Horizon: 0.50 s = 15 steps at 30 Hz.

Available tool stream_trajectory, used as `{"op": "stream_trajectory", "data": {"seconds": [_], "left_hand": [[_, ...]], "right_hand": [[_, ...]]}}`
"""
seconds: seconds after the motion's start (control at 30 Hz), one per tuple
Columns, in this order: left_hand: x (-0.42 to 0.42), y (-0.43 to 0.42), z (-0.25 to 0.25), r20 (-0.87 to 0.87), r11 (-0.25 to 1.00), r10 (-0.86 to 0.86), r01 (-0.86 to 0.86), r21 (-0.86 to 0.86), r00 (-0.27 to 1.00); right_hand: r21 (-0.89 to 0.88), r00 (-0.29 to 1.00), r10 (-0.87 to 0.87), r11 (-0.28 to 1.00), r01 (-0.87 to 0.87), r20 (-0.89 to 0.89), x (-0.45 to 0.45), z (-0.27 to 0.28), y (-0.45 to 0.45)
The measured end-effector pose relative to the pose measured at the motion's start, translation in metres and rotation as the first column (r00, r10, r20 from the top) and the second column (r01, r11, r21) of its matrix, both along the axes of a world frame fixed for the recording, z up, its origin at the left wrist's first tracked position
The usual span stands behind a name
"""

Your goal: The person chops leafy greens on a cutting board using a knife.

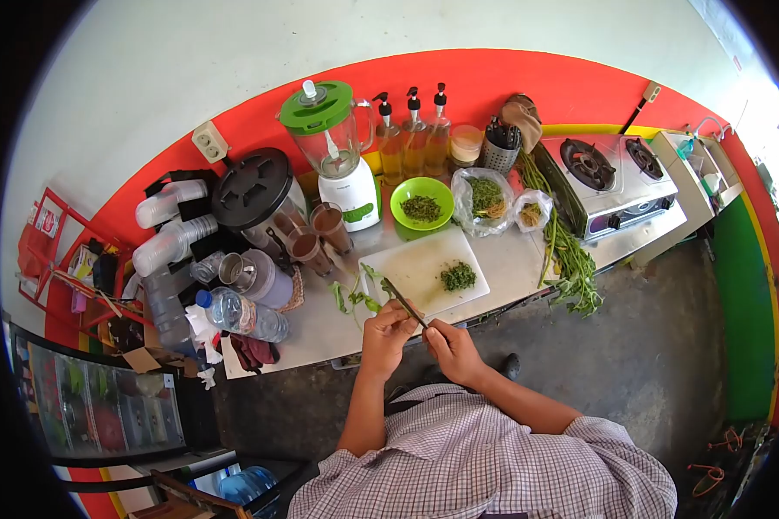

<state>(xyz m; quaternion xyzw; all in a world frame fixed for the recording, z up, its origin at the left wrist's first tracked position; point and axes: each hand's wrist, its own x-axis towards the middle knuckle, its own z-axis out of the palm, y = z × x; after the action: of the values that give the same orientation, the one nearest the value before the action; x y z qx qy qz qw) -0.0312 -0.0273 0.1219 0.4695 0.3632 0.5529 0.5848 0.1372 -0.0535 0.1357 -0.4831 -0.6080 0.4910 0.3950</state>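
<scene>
My right hand [453, 349] is closed around the handle of a dark-bladed knife [404, 300], which slants up and left over the edge of the white cutting board [398, 264]. Close to the blade, the fingers of my left hand [388, 336] are pinched together; what lies between them is hidden. Leafy green stems [355, 298] spread just beyond my left fingers, partly over the board's left corner. A small pile of chopped greens [458, 276] sits on the board's right side. Behind the board stands a green bowl [422, 187] with more chopped greens.
A blender [346, 186], pump bottles [414, 138] and plastic bags of greens [483, 203] line the back. Long leafy stalks [571, 268] overhang the counter's front edge beside a gas stove [610, 186]. Leftward are brown cups [307, 249] and a water bottle [244, 316].
</scene>
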Motion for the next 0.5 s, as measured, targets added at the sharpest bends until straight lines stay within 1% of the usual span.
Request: {"op": "stream_trajectory", "data": {"seconds": [0.07,0.1,0.17,0.23,0.27,0.33,0.47,0.5], "left_hand": [[0.000,-0.001,0.003,-0.013,1.000,0.002,-0.002,0.026,1.000],[0.001,0.000,0.004,0.022,0.999,0.022,-0.021,-0.038,1.000],[0.004,-0.001,0.000,0.059,0.994,0.047,-0.040,-0.105,0.997],[0.010,0.001,-0.011,0.211,0.994,0.038,-0.014,-0.111,0.977],[0.012,0.000,-0.016,0.214,0.994,0.045,-0.021,-0.112,0.976],[0.016,-0.001,-0.018,0.342,0.988,0.069,-0.016,-0.155,0.937],[0.009,-0.002,-0.018,0.293,0.993,0.065,-0.031,-0.118,0.954],[0.005,-0.003,-0.018,0.247,0.992,0.033,-0.001,-0.126,0.969]], "right_hand": [[-0.029,1.000,-0.009,1.000,0.009,-0.002,0.000,-0.001,0.000],[-0.020,1.000,-0.006,1.000,0.006,0.000,0.001,0.000,0.002],[-0.018,1.000,-0.001,1.000,0.001,-0.005,0.001,0.002,0.001],[-0.035,1.000,0.001,0.999,-0.001,-0.010,0.002,-0.002,0.000],[-0.055,1.000,-0.001,0.998,0.001,-0.016,0.003,-0.004,-0.001],[-0.054,1.000,0.007,0.999,-0.007,-0.009,0.006,-0.006,-0.002],[-0.033,1.000,0.001,0.999,-0.001,-0.002,0.007,-0.013,-0.005],[-0.033,1.000,0.008,0.999,-0.008,0.001,0.008,-0.012,-0.006]]}}
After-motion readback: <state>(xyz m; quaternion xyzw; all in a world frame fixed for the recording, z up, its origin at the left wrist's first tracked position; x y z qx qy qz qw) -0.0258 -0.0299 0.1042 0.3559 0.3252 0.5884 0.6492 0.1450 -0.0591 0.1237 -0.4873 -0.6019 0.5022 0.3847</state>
